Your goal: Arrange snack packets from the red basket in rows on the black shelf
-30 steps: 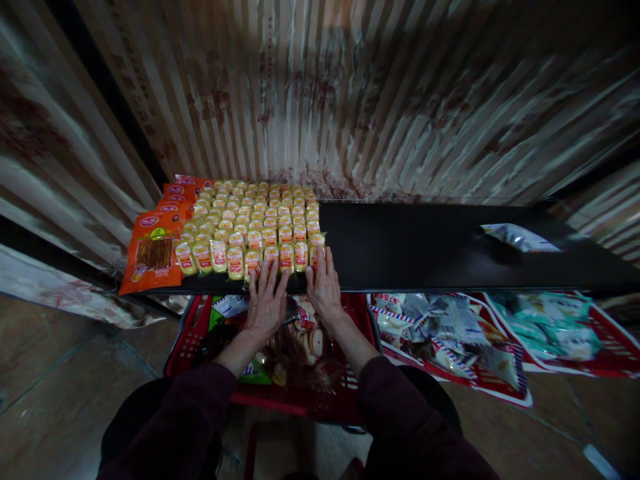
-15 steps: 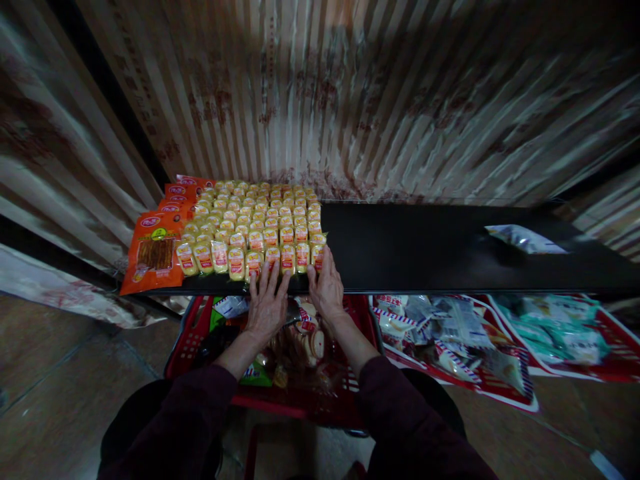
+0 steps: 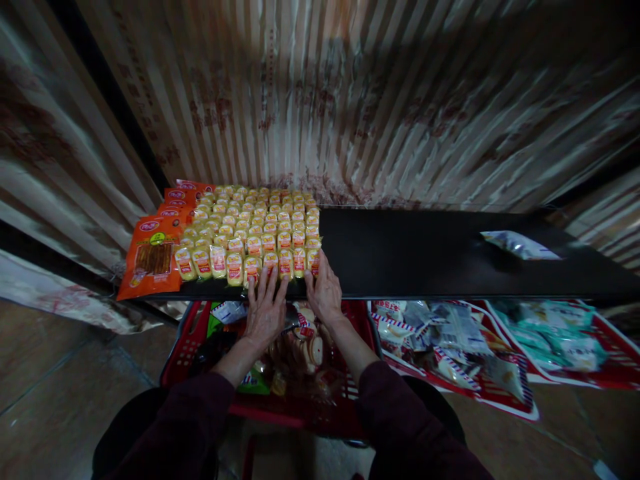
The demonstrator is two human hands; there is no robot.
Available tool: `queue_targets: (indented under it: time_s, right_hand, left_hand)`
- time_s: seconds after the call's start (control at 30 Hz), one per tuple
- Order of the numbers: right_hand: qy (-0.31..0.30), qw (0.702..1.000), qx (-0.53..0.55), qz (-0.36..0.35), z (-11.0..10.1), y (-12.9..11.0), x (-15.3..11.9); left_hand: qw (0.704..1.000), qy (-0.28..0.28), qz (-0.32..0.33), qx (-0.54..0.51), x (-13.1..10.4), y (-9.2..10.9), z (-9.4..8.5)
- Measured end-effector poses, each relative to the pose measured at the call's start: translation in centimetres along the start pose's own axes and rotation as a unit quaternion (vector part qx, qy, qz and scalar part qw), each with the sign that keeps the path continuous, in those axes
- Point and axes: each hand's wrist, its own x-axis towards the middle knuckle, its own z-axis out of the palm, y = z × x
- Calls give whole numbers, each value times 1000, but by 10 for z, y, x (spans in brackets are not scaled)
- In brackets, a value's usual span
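Observation:
Small yellow wrapped snack cakes (image 3: 257, 227) with red-and-white labels stand in tight rows on the left half of a black shelf (image 3: 395, 260). My left hand (image 3: 267, 310) has its fingers spread, their tips resting against the front row near its middle. At the row's right corner, my right hand (image 3: 325, 293) lies with fingers stretched along the side of the last snack cake (image 3: 313, 260) and the thumb at its front. Neither hand lifts anything. Orange snack bags (image 3: 153, 260) lie in an overlapping line left of the cakes.
A silvery packet (image 3: 520, 245) lies on the shelf's right part. Below the front edge stands a red basket (image 3: 175, 360) of mixed snacks. Right of it are a basket of striped packets (image 3: 450, 340) and one of teal packets (image 3: 565, 333). A pleated curtain (image 3: 300, 100) hangs behind.
The view has shifted slightly, so the shelf sits a little lower in the picture. Both hands stay against the front row, with hardly any visible movement of the snack cakes.

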Motion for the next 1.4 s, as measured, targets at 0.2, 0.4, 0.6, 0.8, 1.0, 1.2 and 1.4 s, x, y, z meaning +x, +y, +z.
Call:
queue_targets:
  time_s: [0.2,0.4,0.6,0.8,1.0,1.2,1.4]
  right_hand:
    - [12,1000,5,3,2,3,-1]
    - [21,999,28,-3,2,8,-3]
    - [26,995,94,22,-1,12,-1]
    - [37,981,175,81,-7,24,16]
    - [-8,970,216,111,-11,37,61]
    - [-40,964,233,118,5,53,112]
    - [-44,929,332,155,27,67,152]
  left_hand:
    - [1000,9,0,4,-1,0,2]
    - [1000,13,4,12,0,2,2]
    - [1000,26,9,3,-2,5,0]
    - [998,55,5,-10,27,1,-20]
    - [997,54,-55,-8,102,-19,-23]
    - [996,39,-79,-14,161,-36,3]
    - [993,-35,-110,-21,201,-46,11]
